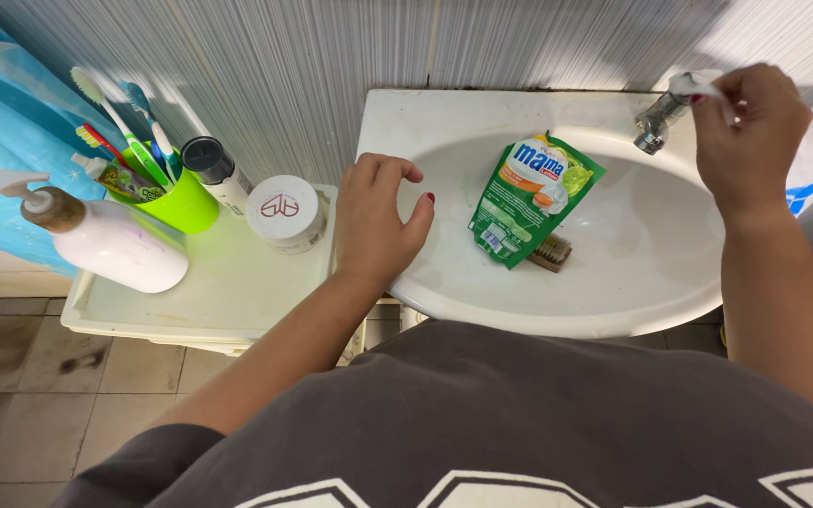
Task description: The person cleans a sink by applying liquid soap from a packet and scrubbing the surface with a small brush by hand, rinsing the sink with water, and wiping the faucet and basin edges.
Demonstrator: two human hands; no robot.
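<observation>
Metal tap (656,120) stood at back right of white basin (613,301). Right hand (745,132) pinched its pale handle; looked stiff, wet, slippery, best gripped across top. Left hand (378,221) rested open on basin rim, holding nothing. Green pouch (529,198) lay in bowl.

R hand (750,132) on tap (662,115) — L hand (378,221) on sink (444,292) rim.
</observation>
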